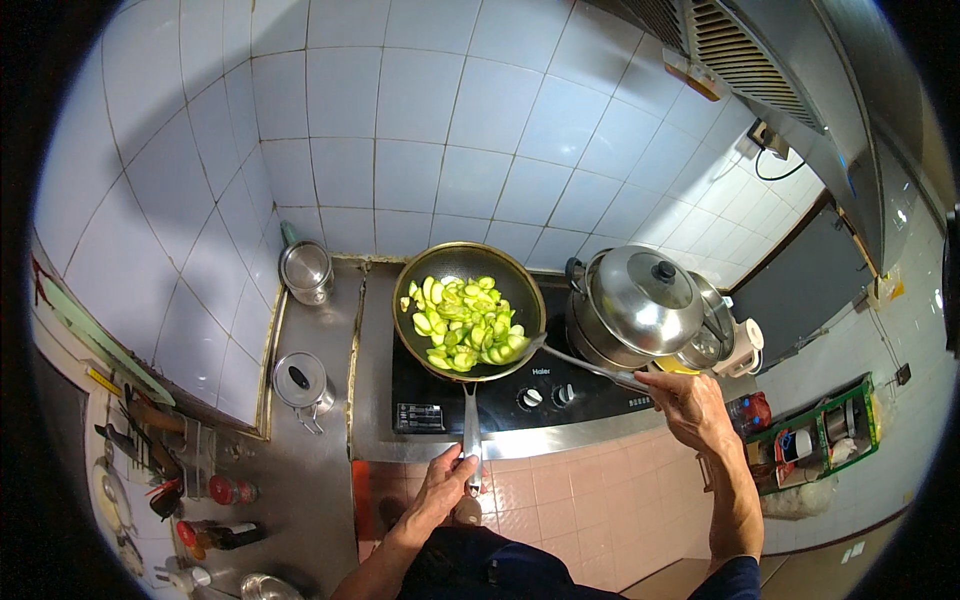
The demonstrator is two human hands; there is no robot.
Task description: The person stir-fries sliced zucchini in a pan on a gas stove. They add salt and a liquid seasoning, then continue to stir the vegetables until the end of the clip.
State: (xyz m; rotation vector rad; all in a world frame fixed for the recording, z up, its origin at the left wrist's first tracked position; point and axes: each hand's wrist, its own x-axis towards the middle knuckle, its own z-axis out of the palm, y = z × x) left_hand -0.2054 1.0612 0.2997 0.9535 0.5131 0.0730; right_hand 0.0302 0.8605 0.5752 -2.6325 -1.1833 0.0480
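Sliced green vegetable [469,322] fills the middle of a dark wok [510,277] on the left side of a black Haier gas cooktop [495,416]. My left hand [442,484] grips the wok's metal handle [471,420], which points toward me. In my right hand [690,405] is the handle of a metal spatula [585,364]. Its blade touches the right inside edge of the wok, beside the slices. Part of the blade is hidden by the vegetable.
A lidded steel pot [645,300] stands on the cooktop's right side, close to the spatula. Metal canisters [306,266] line the left counter [300,457], with red-lidded jars [232,490] nearer me. A range hood [795,90] overhangs at upper right. A green rack [814,435] stands at right.
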